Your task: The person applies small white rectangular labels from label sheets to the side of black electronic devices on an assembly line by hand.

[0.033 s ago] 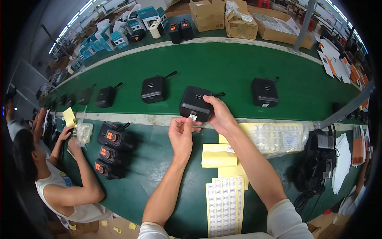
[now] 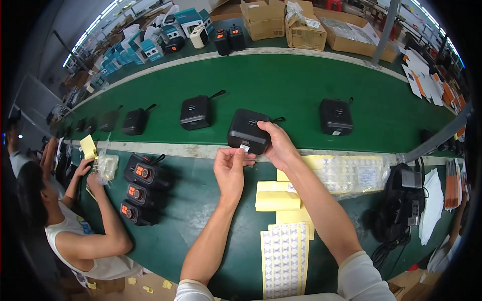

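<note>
A black, rounded box-shaped device (image 2: 247,131) with a short strap is held tilted over the near edge of the green belt. My right hand (image 2: 279,145) grips its right side, thumb on top beside two small light marks. At its near face, my left hand (image 2: 232,168) pinches a small white sticker (image 2: 244,148) against the casing. Below my hands lie a sheet of printed white stickers (image 2: 285,258) and folded yellow backing paper (image 2: 277,197). Several similar devices rest on the belt, one to the left (image 2: 195,113) and one to the right (image 2: 336,116).
Three black devices with orange buttons (image 2: 138,193) stand on the left of the table. A co-worker (image 2: 90,231) handles sheets beyond them. Bagged sticker sheets (image 2: 351,173) and a black machine with cables (image 2: 399,205) lie right. Cardboard boxes (image 2: 263,20) line the back.
</note>
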Available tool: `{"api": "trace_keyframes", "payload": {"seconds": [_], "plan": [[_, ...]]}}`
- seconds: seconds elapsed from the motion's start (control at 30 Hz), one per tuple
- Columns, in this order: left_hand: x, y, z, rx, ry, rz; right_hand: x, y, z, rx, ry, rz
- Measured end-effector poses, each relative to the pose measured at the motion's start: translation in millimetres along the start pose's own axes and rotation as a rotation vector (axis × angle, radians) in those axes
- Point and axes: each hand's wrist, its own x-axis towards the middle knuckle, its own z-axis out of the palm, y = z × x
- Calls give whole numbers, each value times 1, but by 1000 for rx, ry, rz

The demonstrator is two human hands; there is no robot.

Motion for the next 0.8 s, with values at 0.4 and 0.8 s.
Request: {"api": "trace_keyframes", "payload": {"seconds": [0.4, 0.8], "plan": [[-1, 8, -6, 109, 129, -41, -9, -38, 10, -181, 31, -156], [-46, 24, 21, 991, -686, 690, 19, -67, -34, -1429, 803, -944]]}}
